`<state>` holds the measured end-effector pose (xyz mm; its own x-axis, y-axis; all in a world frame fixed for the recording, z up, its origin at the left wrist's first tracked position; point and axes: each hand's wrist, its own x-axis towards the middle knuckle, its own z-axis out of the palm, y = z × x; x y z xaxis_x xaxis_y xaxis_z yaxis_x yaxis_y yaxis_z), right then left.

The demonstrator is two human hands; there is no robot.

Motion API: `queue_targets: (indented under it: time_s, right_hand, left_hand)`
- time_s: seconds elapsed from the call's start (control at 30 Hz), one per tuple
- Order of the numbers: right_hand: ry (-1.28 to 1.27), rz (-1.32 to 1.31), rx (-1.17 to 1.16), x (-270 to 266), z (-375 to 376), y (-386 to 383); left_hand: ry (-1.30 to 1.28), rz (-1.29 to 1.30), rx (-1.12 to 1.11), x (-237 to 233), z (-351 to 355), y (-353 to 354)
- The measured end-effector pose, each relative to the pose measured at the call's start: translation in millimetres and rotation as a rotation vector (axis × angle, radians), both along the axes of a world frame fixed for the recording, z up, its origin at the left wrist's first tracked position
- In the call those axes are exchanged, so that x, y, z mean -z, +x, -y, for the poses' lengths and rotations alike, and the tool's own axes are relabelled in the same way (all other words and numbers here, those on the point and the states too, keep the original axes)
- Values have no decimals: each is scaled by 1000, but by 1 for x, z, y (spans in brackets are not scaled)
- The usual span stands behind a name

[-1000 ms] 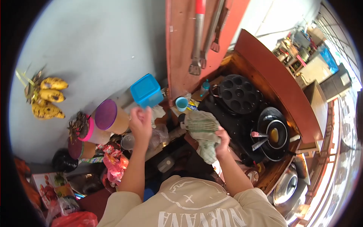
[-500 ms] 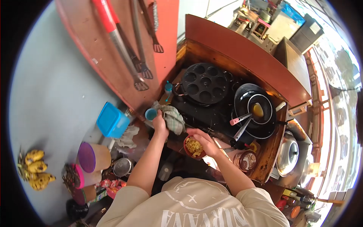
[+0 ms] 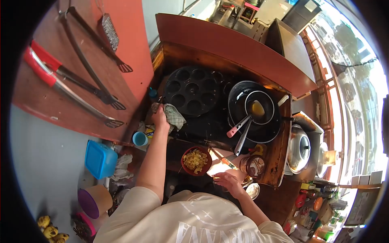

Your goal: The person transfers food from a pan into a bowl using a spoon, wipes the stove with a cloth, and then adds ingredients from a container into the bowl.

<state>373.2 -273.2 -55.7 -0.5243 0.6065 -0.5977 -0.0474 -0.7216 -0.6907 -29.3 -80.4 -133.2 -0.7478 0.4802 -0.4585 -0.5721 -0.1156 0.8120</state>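
Note:
My left hand (image 3: 160, 120) is closed round a checked cloth (image 3: 175, 118), close to the handle side of a black pan with several round hollows (image 3: 192, 88). Whether the cloth touches the pan's handle cannot be made out. Low on the right, my right hand (image 3: 230, 184) holds nothing, its fingers apart. It hovers near the front edge of the counter, beside a red bowl (image 3: 184, 165) filled with chopped yellow pieces (image 3: 196, 160). A jar with a brown label (image 3: 255, 166) stands behind this hand, to its right.
Right of the hollowed pan, a small pan with yellowish liquid (image 3: 259, 108) sits inside a larger black wok (image 3: 237, 95). A blue cup (image 3: 139, 139) stands left of my forearm. Tongs (image 3: 77, 97) hang on the left board. A lidded pot (image 3: 300, 150) stands far right.
My left hand has moved forward with the cloth to the hollowed pan's side. My right hand has drawn back from the bowl towards the right. The view has shifted.

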Motion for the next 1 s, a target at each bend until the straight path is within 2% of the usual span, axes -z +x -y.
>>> queue_targets:
  time_s: [0.07, 0.13, 0.2, 0.27, 0.3, 0.37, 0.5, 0.57, 0.6, 0.67, 0.7, 0.73, 0.8, 0.83, 0.87, 0.93, 1.0]
  right_hand:
    - [13, 11, 49, 1, 2, 7]
    - [7, 14, 88, -12, 0, 7]
    - [-4, 17, 124, -14, 0, 9]
    - [-13, 57, 159, -7, 0, 15]
    - [-29, 79, 176, -5, 0, 17]
    - [-22, 118, 182, -2, 2, 20]
    - [-23, 174, 179, -1, 5, 23]
    - [-29, 175, 188, 2, 9, 24]
    - [-32, 175, 191, 3, 11, 25]
    - [-26, 179, 183, 2, 15, 26]
    - [-16, 179, 170, 2, 15, 27]
    - [-15, 179, 175, 5, 16, 28]
    - [-18, 201, 184, 13, 21, 33]
    - [-19, 201, 194, 10, 22, 32]
    - [-20, 203, 199, 6, 21, 32]
    - [-23, 204, 212, 2, 22, 32]
    - [-14, 216, 214, 0, 22, 33]
  left_hand:
    - [-17, -43, 44, -3, 7, -4]
    - [-217, 19, 161, -14, 14, -13]
    - [-233, -17, 212, -14, 15, -17]
    - [-337, -197, 194, -23, 12, -13]
    - [-337, -198, 198, -24, 10, -12]
    - [-358, -380, 242, -26, 8, -11]
    - [-426, -496, 352, -37, 18, -13]
    - [-599, -474, 447, -39, 27, -14]
    - [-600, -474, 453, -36, 35, -13]
    - [-428, -479, 356, -22, 58, -9]
    - [-320, -587, 280, 11, 66, -8]
    - [-317, -587, 284, -2, 77, 2]
    - [-456, -636, 495, -33, 94, 19]
    - [-671, -560, 693, -45, 93, 19]
    - [-669, -564, 702, -48, 89, 25]
    - [-192, -241, 498, -55, 79, 47]
    - [-135, 35, 388, -61, 58, 62]
